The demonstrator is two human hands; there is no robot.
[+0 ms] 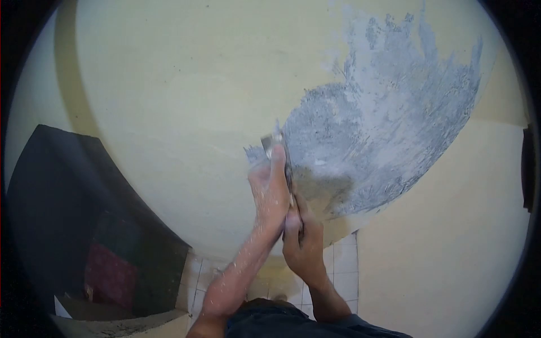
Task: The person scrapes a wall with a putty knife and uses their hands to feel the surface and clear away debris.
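Observation:
A scraper (288, 163) with a flat metal blade is held edge-on against the wall, at the lower left border of a grey scraped patch (389, 107). My right hand (303, 242) is wrapped round its handle, low on the tool. Higher up, my left hand (269, 188) grips the blade end, with the thumb laid along the metal near the tip. Pale flecks dot my left hand and forearm. The far side of the blade is hidden by my hands.
Cream-yellow paint (186, 112) covers the wall around the patch. A dark panel or opening (56, 208) stands at the left, with a red cloth-like thing (111, 273) low inside. White floor tiles (345, 270) lie below, and another wall (439, 242) meets at the right.

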